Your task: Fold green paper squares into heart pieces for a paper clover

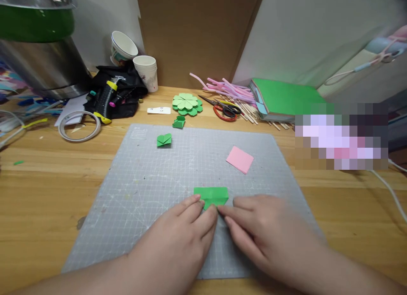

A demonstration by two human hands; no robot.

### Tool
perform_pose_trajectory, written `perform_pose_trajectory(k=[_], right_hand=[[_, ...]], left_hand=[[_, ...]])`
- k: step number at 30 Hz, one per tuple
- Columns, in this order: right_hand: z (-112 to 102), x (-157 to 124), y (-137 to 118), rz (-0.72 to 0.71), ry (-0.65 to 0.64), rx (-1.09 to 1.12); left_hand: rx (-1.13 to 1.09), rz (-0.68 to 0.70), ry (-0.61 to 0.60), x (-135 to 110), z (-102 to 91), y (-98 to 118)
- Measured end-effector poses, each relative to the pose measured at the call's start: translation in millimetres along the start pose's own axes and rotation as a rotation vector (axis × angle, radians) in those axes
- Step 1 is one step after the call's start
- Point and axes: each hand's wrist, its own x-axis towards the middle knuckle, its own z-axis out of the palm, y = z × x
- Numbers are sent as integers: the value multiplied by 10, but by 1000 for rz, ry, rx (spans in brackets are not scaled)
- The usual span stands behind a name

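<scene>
A small piece of green folding paper (214, 194), with its lower corners folded in, lies on the grey cutting mat (178, 167). My left hand (182, 231) presses on its lower left part, the fingertips closed down on it and partly hiding it. From the other side, the index fingertip of my right hand (267, 227) touches the paper's lower edge; its fingers and thumb are stretched apart, and the back of the hand is slightly blurred. A pink square of paper (240, 160) rests farther up the mat. Two folded green pieces, one heart-shaped (164, 140) and one smaller (179, 122), lie toward the far left.
Behind the mat are a green paper clover (186, 103), scissors (224, 108), pink sticks (229, 89) and a green book (288, 97). At left stand a tape roll (79, 138), a yellow-and-black tool (106, 102), paper cups (146, 72) and a steel pot (47, 66).
</scene>
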Motion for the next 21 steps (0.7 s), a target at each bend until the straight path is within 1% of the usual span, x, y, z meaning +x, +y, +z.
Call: perform_pose_trajectory(k=[3, 5, 10, 13, 16, 18, 21], right_hand=[[41, -72, -88, -24, -40, -113], [61, -64, -91, 1, -59, -121], [-15, 34, 27, 213, -68, -143], [-52, 53, 62, 253, -54, -167], [-21, 27, 35, 214, 10, -127], [27, 1, 1, 121, 30, -97], [111, -30, -59, -20, 50, -142]], left_hand=[[-5, 3, 9, -2, 21, -5], [-8, -2, -3, 3, 13, -8], [-55, 9, -93, 23, -52, -14], [-72, -3, -108, 25, -72, -22], [-79, 9, -117, 24, -75, -30], [-67, 12, -98, 22, -68, -26], [-57, -20, -68, 17, -49, 0]])
